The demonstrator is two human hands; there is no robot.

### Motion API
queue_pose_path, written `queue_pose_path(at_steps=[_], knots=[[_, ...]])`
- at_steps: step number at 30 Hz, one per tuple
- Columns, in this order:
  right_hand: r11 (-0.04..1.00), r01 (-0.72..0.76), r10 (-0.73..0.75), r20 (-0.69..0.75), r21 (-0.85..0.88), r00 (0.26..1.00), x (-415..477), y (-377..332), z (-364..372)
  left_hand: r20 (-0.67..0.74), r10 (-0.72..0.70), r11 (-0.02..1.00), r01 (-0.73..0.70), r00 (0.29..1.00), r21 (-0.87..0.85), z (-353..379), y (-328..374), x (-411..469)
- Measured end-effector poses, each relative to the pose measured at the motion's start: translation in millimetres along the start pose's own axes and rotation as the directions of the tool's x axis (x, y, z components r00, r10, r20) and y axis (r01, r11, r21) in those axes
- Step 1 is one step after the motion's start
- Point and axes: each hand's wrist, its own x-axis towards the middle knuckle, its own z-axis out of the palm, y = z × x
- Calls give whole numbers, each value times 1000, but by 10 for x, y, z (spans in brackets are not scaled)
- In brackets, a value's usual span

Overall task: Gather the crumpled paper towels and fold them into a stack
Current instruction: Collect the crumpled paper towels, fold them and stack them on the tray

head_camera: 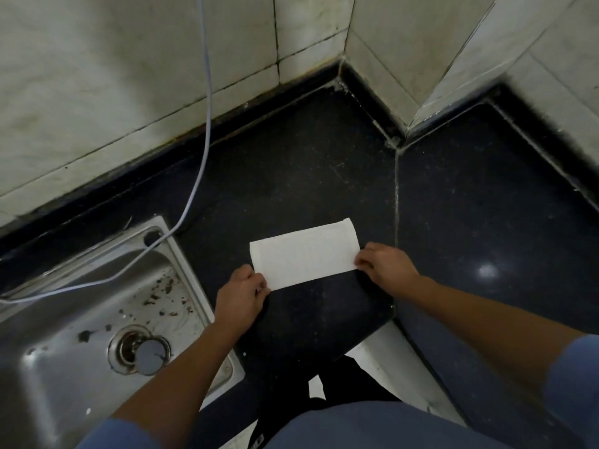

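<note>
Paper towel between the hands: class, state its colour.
The paper towel is plain white against the black counter, seen in the head view.

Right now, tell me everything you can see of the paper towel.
The paper towel is white, soft-looking paper with a faint texture, folded flat into a long rectangle, and a seam seems to run along its right end. It lies slightly askew on the dark counter, to the right of the sink. The left hand pinches its near left corner and the right hand pinches its near right corner. Nothing else touches it.
</note>
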Motion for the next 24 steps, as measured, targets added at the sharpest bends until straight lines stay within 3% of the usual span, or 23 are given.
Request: queue_pose_path(at_steps=[3,5,12,14,17,18,20,24], knots=[[979,-172,179,-54,109,982,113,-72,-81,-29,113,989,-110,993,101,-82,-32,80],[941,-289,309,-99,177,946,237,-161,-94,41,150,970,-155,988,188,-131,-81,147],[747,-580,574,126,325,809,515,-338,-184,149,60,970,-92,987,224,-200,-97,183],[628,-611,609,185,481,771,521,-343,-275,111,52,980,-72,992,186,-217,-84,140],[307,-602,595,346,737,726,452,-458,-486,29,14,996,-16,999,89,-246,-137,14],[261,-587,570,368,767,734,430,-515,-538,15,-13,997,12,1000,72,-258,-170,-31],[290,-543,525,343,788,779,446,-704,-574,-18,-70,997,71,997,42,-294,-252,-119],[662,-454,417,210,596,884,594,-1308,-349,-77,-144,989,140,987,-56,-361,-404,-300]])
